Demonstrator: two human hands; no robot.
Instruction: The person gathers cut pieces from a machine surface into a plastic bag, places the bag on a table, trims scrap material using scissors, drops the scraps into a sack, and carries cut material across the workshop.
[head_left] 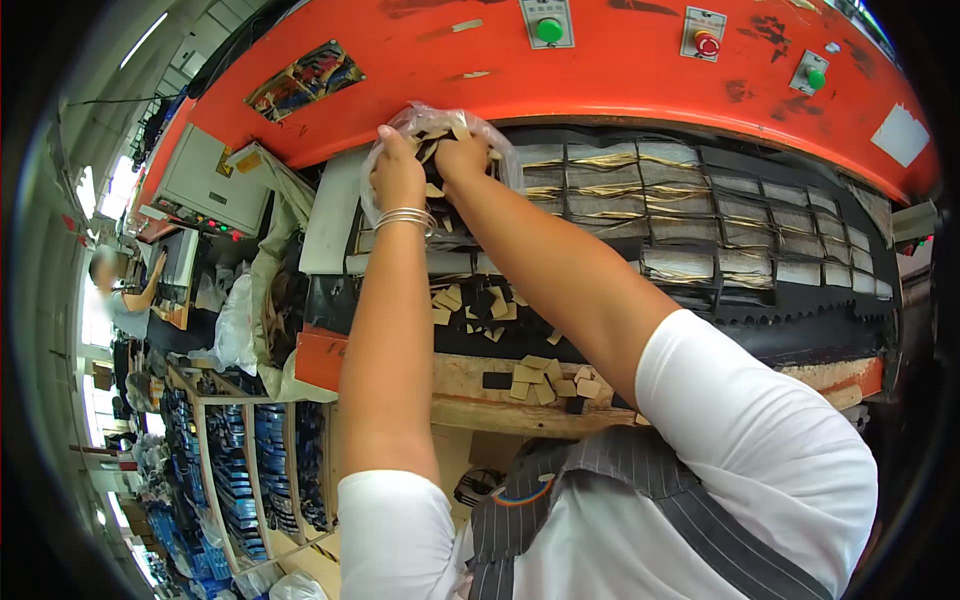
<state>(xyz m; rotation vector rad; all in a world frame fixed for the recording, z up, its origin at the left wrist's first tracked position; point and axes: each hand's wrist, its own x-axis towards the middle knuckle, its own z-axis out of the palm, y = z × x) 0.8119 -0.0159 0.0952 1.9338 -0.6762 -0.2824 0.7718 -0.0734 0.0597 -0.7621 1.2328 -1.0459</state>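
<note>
Plastic bag (pixel 510 163) is at the far left; the left hand (pixel 398 175) touches its left rim, the right hand (pixel 463 160) is inside, both grips too hidden to tell. Some small pieces (pixel 437 133) are bagged; loose pieces (pixel 527 374) remain nearer.

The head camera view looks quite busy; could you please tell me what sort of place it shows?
It is most likely a factory workshop: there is a large orange machine with a red push button, a grey control box, and shelving packed with blue items.
</note>
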